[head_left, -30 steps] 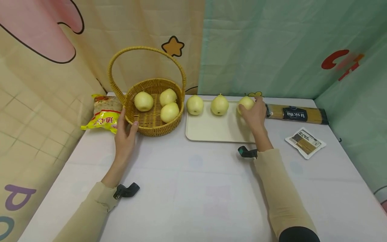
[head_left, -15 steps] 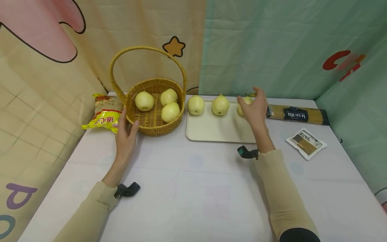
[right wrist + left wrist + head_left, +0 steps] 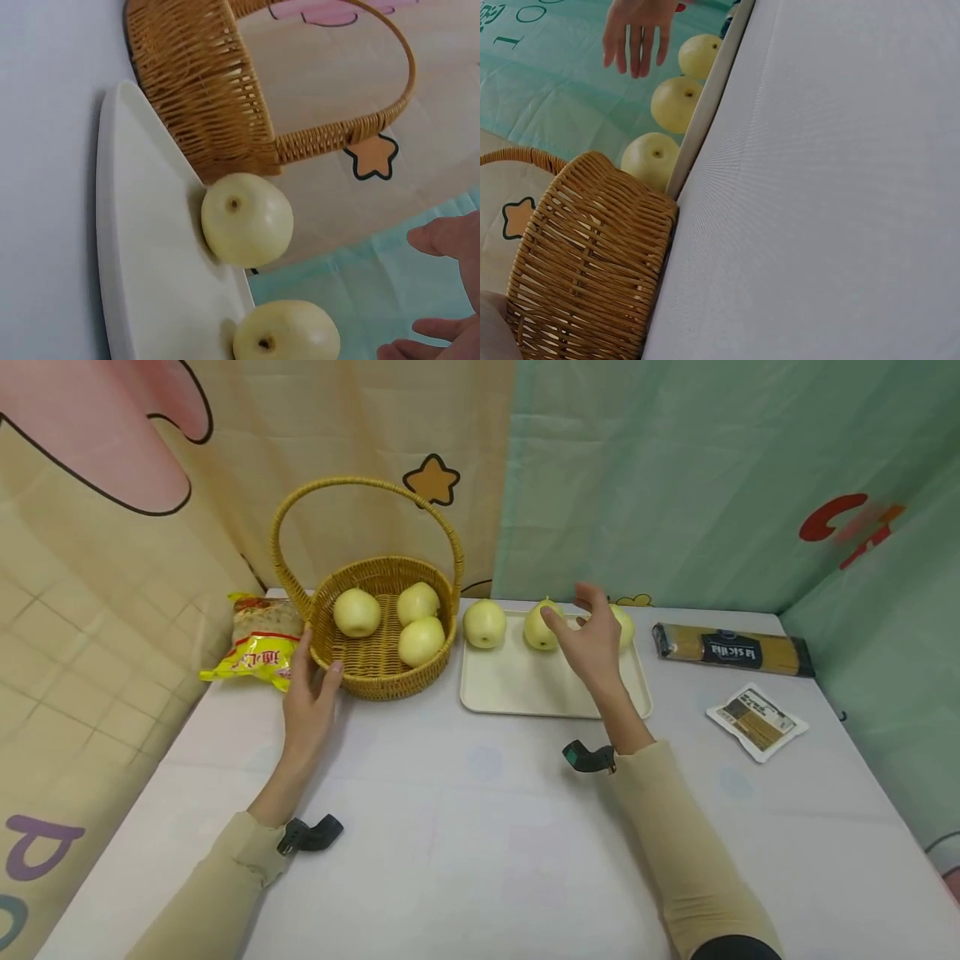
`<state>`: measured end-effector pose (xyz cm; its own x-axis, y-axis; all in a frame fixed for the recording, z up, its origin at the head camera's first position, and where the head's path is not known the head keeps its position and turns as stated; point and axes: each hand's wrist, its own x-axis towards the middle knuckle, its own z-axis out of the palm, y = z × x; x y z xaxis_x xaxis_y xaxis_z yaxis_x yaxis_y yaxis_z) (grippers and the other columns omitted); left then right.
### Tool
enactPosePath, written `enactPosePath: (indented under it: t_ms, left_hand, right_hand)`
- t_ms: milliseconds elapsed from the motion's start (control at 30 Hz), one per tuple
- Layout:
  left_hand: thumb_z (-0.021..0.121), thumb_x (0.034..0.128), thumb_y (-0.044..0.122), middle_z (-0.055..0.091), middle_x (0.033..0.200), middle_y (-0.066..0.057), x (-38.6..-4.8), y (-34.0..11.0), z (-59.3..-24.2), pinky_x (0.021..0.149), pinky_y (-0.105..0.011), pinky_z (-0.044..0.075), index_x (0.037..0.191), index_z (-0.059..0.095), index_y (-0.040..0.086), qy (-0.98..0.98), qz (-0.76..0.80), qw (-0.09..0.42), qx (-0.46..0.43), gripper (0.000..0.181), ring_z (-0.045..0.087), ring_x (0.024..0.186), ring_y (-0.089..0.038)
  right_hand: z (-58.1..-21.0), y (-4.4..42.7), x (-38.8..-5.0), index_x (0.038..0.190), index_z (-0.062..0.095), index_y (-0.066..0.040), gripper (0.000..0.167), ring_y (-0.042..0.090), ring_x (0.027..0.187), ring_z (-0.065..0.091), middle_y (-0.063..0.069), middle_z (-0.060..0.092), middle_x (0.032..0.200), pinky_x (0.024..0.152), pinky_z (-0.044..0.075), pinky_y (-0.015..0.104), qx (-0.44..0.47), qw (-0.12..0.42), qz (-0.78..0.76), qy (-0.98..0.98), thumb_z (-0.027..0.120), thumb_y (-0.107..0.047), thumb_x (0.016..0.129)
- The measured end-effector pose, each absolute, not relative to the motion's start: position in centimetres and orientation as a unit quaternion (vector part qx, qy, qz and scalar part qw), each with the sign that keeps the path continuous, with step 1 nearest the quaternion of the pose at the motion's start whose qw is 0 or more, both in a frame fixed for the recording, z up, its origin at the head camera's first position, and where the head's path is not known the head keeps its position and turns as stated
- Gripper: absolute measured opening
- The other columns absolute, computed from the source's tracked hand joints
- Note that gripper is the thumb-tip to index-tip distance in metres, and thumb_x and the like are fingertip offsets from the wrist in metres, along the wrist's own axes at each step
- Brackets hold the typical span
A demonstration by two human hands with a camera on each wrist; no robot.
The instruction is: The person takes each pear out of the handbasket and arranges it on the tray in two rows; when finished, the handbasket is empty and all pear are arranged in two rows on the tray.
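A wicker basket [image 3: 382,685] with three pale yellow-green pears stands at the left. My left hand [image 3: 306,718] rests against its near left side, fingers and thumb fairly straight, touching the rim; in the left wrist view the basket [image 3: 592,255] hides most of that hand. Beside the basket lies a cream tray [image 3: 525,689] bearing a left pear [image 3: 484,624], a middle pear [image 3: 540,627] and a right pear [image 3: 624,625], the last partly covered by my right hand [image 3: 592,647]. That hand hovers empty over the tray, thumb and fingers apart, close to the middle pear [image 3: 286,334].
A yellow-and-red snack bag [image 3: 258,643] lies left of the basket, near my left fingers. At the right are a long pasta packet [image 3: 731,650] and a small white-and-brown sachet [image 3: 757,722]. Curtains hang behind the table's back edge, and the basket's tall handle [image 3: 367,482] arches upward.
My right hand has let go of the right pear, lifted away and moved left toward the middle pear. The left hand and the basket have stayed in place.
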<state>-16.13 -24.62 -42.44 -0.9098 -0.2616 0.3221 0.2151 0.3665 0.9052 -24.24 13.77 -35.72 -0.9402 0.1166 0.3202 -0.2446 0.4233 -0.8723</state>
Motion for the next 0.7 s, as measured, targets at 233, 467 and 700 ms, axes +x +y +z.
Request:
enactPosePath:
  t_ms: [233, 467, 700]
  left_hand:
    - [0.056, 0.1084, 0.018, 0.027, 0.174, -0.005, -16.3, -24.9, -42.7, 0.129, -0.050, 0.030, 0.170, 0.022, 0.018, -0.791, -0.573, 0.215, 0.007, 0.070, 0.033, 0.158, -0.029]
    - [0.055, 0.1088, 0.019, 0.026, 0.175, -0.006, -16.3, -24.6, -42.5, 0.130, -0.049, 0.029, 0.170, 0.022, 0.016, -0.796, -0.566, 0.213, 0.008, 0.069, 0.032, 0.158, -0.028]
    - [0.055, 0.1085, 0.017, 0.028, 0.173, -0.013, -14.9, -23.6, -40.5, 0.129, -0.051, 0.029, 0.169, 0.023, 0.011, -0.791, -0.577, 0.204, 0.014, 0.068, 0.033, 0.157, -0.035]
  right_hand:
    - [-34.8, 11.0, -23.9, 0.150, 0.051, -0.002, 0.064, 0.032, 0.141, 0.052, 0.016, 0.055, 0.152, 0.118, 0.045, 0.051, 0.076, 0.143, 0.560, -0.812, 0.077, -0.025, 0.096]
    - [-33.8, 9.5, -23.7, 0.152, 0.050, -0.003, 0.064, 0.028, 0.142, 0.051, 0.012, 0.054, 0.154, 0.118, 0.046, 0.046, 0.080, 0.128, 0.539, -0.829, 0.074, -0.024, 0.096]
    - [-33.2, 7.3, -23.2, 0.149, 0.052, -0.003, 0.060, 0.029, 0.140, 0.053, 0.012, 0.055, 0.151, 0.117, 0.047, 0.047, 0.094, 0.121, 0.554, -0.818, 0.074, -0.022, 0.096]
